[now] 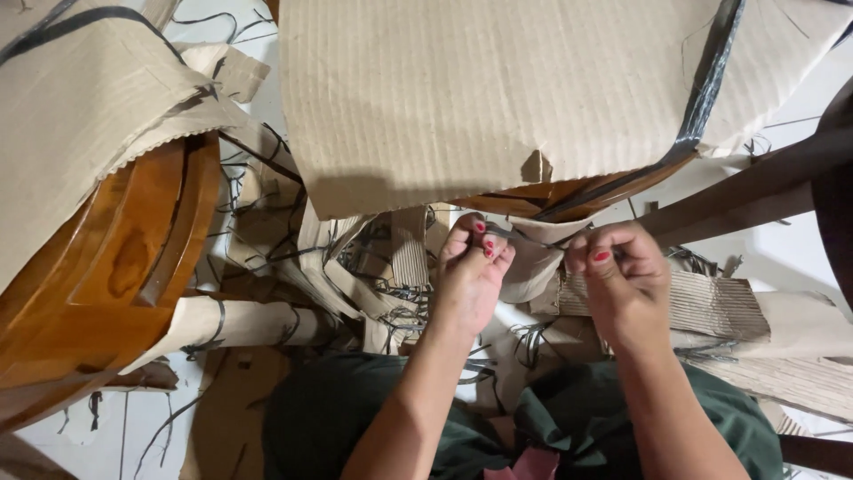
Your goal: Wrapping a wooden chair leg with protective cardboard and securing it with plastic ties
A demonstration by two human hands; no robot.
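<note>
My left hand (471, 271) and my right hand (622, 280) are both closed on a thin dark strap (529, 237) that runs between them, just under the edge of a large corrugated cardboard sheet (480, 89). The sheet wraps a polished wooden furniture piece (569, 191), whose edge shows beneath it. A wider black strap (706, 89) crosses the cardboard at the right. A torn piece of cardboard wrapping (533, 267) hangs between my hands.
A second polished wooden piece (107, 267), partly wrapped in cardboard, stands at the left. Torn cardboard strips (355, 267) and cut black straps litter the white floor (782, 258). A dark wooden leg (746, 191) slants at the right. My knees in dark green cloth (355, 418) are below.
</note>
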